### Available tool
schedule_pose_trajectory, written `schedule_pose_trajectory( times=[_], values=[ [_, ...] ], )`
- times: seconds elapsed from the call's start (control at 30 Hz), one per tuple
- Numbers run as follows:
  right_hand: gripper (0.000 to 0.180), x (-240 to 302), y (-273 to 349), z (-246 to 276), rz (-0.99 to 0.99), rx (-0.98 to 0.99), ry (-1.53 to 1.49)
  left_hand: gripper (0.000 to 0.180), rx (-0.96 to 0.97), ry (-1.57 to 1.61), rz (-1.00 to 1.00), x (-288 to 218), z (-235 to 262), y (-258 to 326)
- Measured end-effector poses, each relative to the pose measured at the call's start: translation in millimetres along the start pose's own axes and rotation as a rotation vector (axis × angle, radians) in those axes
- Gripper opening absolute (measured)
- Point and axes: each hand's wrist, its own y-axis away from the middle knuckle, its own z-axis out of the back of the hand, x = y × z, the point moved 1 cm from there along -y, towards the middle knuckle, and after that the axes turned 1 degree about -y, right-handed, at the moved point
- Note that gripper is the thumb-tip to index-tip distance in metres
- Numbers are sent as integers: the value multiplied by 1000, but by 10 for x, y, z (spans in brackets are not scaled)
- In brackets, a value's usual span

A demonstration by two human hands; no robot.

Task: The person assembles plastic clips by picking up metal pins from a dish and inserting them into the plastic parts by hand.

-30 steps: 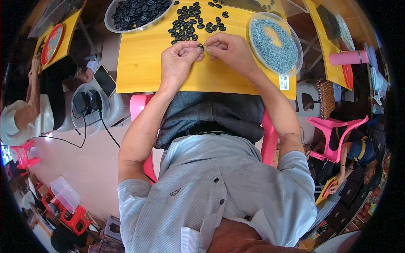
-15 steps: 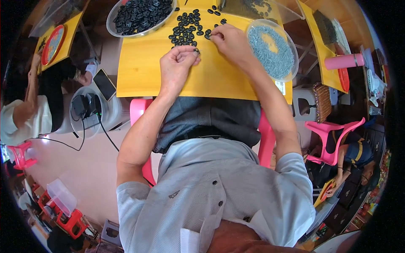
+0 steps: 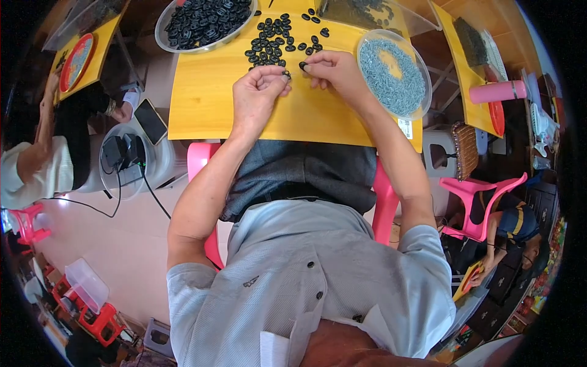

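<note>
Plainly much is left: a loose heap of small black rings [image 3: 278, 38] lies on the yellow tabletop [image 3: 202, 104] at twelve o'clock from the hands, and the clear bowl [image 3: 168, 18] at eleven o'clock is full of more. The left hand [image 3: 257, 92] is curled, fingertips pinching a tiny dark piece; the right hand [image 3: 333, 70] pinches one black ring [image 3: 302, 65]. At two o'clock sits a clear dish of pale bluish-grey bits [image 3: 394, 73], fine and grainy

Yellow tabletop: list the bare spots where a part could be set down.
Bare: the yellow tabletop left of the left hand, below the bowl of black parts; also the near strip between both wrists. Crowded: the loose black parts above the hands, and the dish of pale blue pieces beside the right hand.
</note>
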Motion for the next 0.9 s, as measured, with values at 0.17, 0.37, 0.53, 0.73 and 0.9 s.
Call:
schedule_pose_trajectory(
  times=[0.17, 0.37, 0.53, 0.73, 0.9],
  values=[
    [23, -55, 93, -94, -143, 82, -553, 18, -10, -19, -11, 17, 7, 3],
    [25, 26, 164, -152, -110, 67, -539, 17, -10, -49, -36, 39, 11, -7],
    [24, 7, 158, -176, -81, 92, -493, 17, -4, -49, -62, 58, 17, -12],
    [20, -8, 148, -176, -41, 83, -433, 17, -6, -81, -42, 50, 10, 1],
    [21, 20, 150, -177, -51, 94, -374, 18, 6, -111, -36, 38, 5, 12]
  ],
)
